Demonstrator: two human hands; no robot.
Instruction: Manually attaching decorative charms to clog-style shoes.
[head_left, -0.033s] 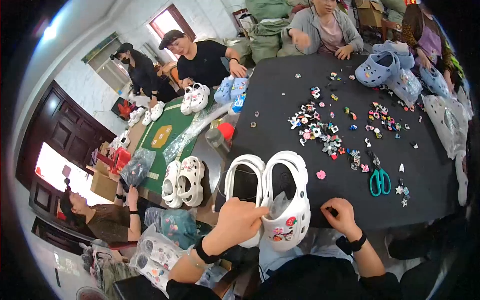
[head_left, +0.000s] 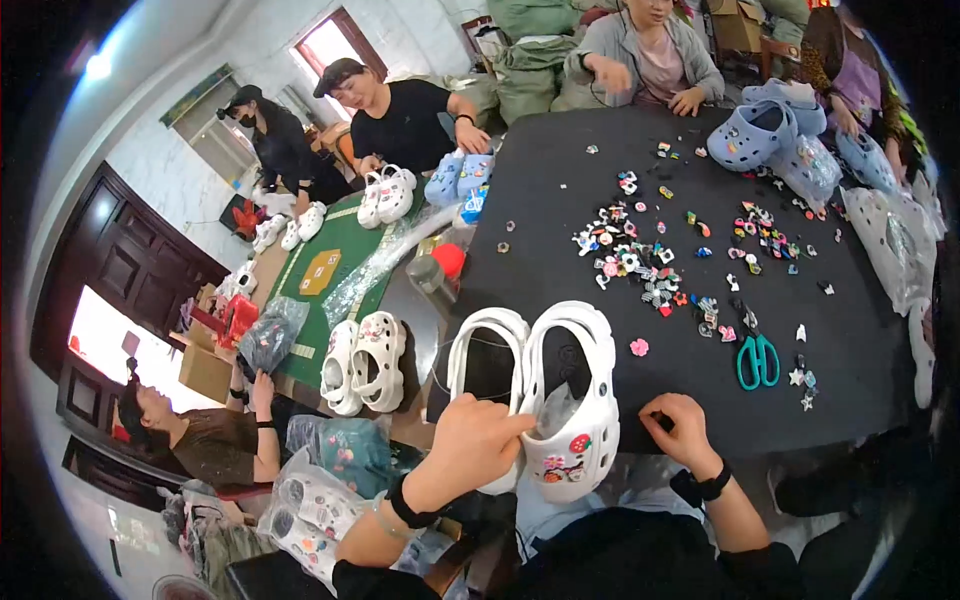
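Note:
A pair of white clogs (head_left: 570,390) stands side by side at the near edge of the black table, toes toward me. The right clog carries a strawberry charm, a pink flower charm and other small charms on its toe, and clear plastic lies inside it. My left hand (head_left: 475,440) is closed over the left clog's front, its index finger reaching the right clog's opening rim. Just right of the pair, my right hand (head_left: 682,428) rests at the table edge with curled fingers; whatever they may hold is hidden. A pink flower charm (head_left: 639,347) lies beyond that hand.
Loose colourful charms (head_left: 630,245) spread over the black table (head_left: 540,190). Teal-handled scissors (head_left: 757,360) lie at right, blue clogs (head_left: 750,135) far right. More white clogs (head_left: 380,360) and a clear bottle (head_left: 430,277) stand left. Several people work around the tables.

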